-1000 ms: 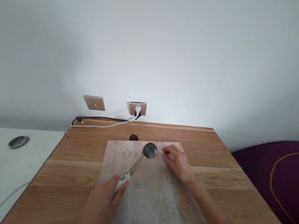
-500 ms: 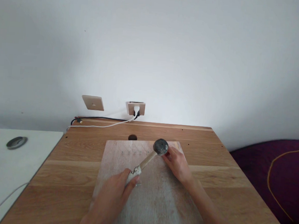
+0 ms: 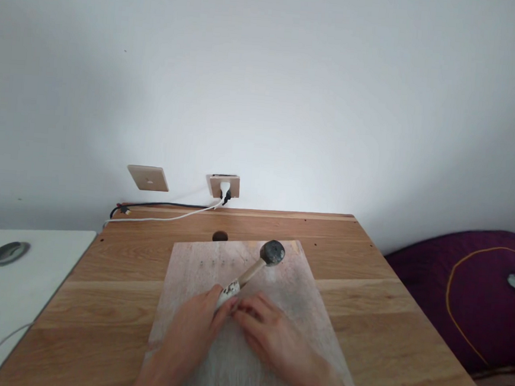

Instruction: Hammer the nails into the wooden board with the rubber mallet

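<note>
My left hand [image 3: 192, 336] is closed round the lower end of a hammer's pale wooden handle. The hammer [image 3: 272, 252] points up and to the right, its dark round head over the far part of a pale wooden board [image 3: 189, 271]. My right hand [image 3: 275, 337] lies low on the board right beside the left, its fingertips drawn together near the handle's end. What they pinch is hidden. A row of small dark nail points [image 3: 214, 264] shows on the board to the left of the hammer head.
The board lies on a wooden table [image 3: 365, 296] with a dark hole [image 3: 220, 236] behind it. Cables [image 3: 162, 216] run along the back edge to a wall socket [image 3: 225, 185]. A white desk [image 3: 32, 270] with a round metal disc [image 3: 8, 252] stands left; a purple cushion [image 3: 476, 293] lies right.
My right hand has come back from the board's far right to beside my left hand, over the spot where a loose nail lay. The hammer head swung right. The view shifted right.
</note>
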{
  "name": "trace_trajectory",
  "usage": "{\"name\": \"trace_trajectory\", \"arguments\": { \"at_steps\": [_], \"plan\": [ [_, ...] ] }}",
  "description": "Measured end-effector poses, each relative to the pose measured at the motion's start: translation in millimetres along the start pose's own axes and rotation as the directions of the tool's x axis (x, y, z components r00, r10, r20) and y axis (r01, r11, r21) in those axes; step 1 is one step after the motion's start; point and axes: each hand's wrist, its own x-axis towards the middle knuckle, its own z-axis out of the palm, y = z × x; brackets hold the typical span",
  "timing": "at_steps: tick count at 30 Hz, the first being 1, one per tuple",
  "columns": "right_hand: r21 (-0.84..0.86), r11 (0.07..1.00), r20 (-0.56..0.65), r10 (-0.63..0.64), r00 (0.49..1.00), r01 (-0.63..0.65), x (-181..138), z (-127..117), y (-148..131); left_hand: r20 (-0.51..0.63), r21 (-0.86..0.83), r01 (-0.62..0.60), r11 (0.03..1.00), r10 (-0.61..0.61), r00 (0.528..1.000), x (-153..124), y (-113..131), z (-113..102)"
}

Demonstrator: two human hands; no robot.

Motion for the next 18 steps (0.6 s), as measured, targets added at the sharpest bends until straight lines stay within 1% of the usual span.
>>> {"name": "trace_trajectory", "arguments": {
  "at_steps": [2, 4, 5, 7, 8, 10, 12, 13, 15, 17, 18],
  "plan": [
    [-0.128, 0.987, 0.132, -0.076, 0.988, 0.093, 17, 6, -17, -0.021, -0.052, 0.022, 0.998, -0.023, 1.000, -1, -4, -1],
    [-0.220, 0.967, 0.211, -0.079, 0.974, 0.126, 30, 9, -24, -0.041, -0.100, 0.048, 0.994, -0.052, 0.998, -3, -7, -3],
    [-0.239, 0.963, 0.236, -0.069, 0.969, 0.127, 34, 9, -24, -0.051, -0.116, 0.063, 0.991, -0.069, 0.996, -4, -8, -4],
    [-0.189, 0.979, 0.220, -0.033, 0.975, 0.076, 34, 7, -16, -0.067, -0.137, 0.081, 0.987, -0.091, 0.994, -7, -11, -6],
    [-0.133, 0.991, 0.187, -0.008, 0.982, 0.033, 31, 4, -8, -0.074, -0.146, 0.083, 0.986, -0.094, 0.993, -8, -13, -8],
    [0.002, 0.997, 0.082, 0.075, 0.994, -0.075, 21, -7, 16, -0.077, -0.158, 0.076, 0.984, -0.090, 0.993, -10, -15, -9],
    [0.038, 0.985, -0.013, 0.169, 0.986, -0.169, 9, -20, 47, -0.071, -0.163, 0.073, 0.984, -0.086, 0.994, -12, -16, -10],
    [0.046, 0.970, -0.086, 0.243, 0.966, -0.240, 3, -26, 63, -0.068, -0.168, 0.072, 0.983, -0.085, 0.994, -13, -17, -10],
    [0.067, 0.928, -0.228, 0.372, 0.900, -0.366, -6, -35, 92, -0.056, -0.194, 0.067, 0.979, -0.079, 0.995, -12, -15, -8],
    [0.093, 0.895, -0.315, 0.442, 0.840, -0.436, -10, -36, 111, -0.042, -0.231, 0.055, 0.971, -0.066, 0.997, -10, -13, -5],
    [0.105, 0.886, -0.339, 0.459, 0.821, -0.451, -10, -35, 116, -0.034, -0.245, 0.048, 0.968, -0.058, 0.998, -9, -12, -3]
  ]
}}
